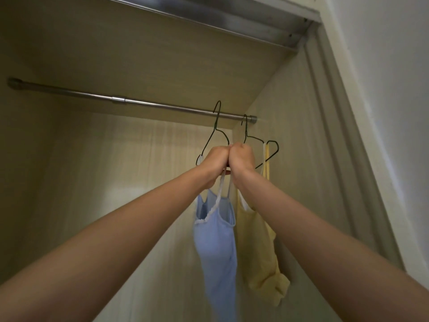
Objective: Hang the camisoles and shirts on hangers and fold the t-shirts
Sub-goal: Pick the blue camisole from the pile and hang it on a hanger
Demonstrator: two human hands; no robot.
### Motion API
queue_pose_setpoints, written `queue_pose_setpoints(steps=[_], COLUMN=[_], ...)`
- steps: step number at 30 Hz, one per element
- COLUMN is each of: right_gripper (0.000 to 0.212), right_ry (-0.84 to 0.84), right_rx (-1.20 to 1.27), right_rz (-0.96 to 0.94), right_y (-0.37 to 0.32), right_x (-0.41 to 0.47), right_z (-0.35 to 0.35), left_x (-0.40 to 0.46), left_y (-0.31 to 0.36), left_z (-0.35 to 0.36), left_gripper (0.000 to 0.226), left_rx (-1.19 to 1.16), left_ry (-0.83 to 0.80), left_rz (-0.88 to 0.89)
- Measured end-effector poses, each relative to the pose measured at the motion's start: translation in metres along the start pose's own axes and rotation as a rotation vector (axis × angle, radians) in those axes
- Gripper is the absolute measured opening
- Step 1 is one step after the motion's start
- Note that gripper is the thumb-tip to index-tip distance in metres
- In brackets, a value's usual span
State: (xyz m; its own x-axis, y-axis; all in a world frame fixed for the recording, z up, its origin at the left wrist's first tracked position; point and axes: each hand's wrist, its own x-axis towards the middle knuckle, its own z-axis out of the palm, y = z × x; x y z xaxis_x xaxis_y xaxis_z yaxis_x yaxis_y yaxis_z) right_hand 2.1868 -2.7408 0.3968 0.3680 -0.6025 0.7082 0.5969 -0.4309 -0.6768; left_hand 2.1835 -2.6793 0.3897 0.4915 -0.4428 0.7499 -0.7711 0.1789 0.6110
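I am reaching up into the wardrobe with both arms stretched out in front of me. My left hand (214,159) and my right hand (242,156) are side by side with the knuckles touching, both curled into fists around the lower part of the dark wire hanger (210,135) that carries the blue camisole (217,247). My left hand grips the hanger near its left shoulder and also has one of the white-edged straps (220,189) running up into it; my right hand grips the same hanger just beside it, though exactly what its fingers pinch is hidden behind the fist. The hook of this hanger stands up at the metal rail (130,102); I cannot tell whether it rests on the rail or is only held up against it. The blue camisole hangs straight down below my hands, its frilled neckline facing me.

Just to the right, a second dark wire hanger (270,147) is hooked on the rail close to its right end cap, next to the side wall of the wardrobe (301,159). The yellow camisole (260,252) hangs from it, one strap looped over the hanger's right shoulder, its body partly behind my right forearm and its hem bunched at the bottom. The two camisoles hang next to each other, nearly touching
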Motion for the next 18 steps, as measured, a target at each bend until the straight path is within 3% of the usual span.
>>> queue_pose_setpoints(steps=[7, 18], right_gripper=[0.034, 0.038], right_ry=[0.065, 0.015], right_rx=[-0.052, -0.122], right_rz=[-0.080, -0.016], right_y=[-0.003, 0.007], right_x=[0.028, 0.058], right_z=[-0.001, 0.002], left_x=[0.039, 0.075], left_y=[-0.006, -0.023], left_z=[0.002, 0.003], left_gripper=[0.025, 0.027], left_rx=[0.044, -0.031], left_ry=[-0.028, -0.070], left_rz=[0.012, -0.086])
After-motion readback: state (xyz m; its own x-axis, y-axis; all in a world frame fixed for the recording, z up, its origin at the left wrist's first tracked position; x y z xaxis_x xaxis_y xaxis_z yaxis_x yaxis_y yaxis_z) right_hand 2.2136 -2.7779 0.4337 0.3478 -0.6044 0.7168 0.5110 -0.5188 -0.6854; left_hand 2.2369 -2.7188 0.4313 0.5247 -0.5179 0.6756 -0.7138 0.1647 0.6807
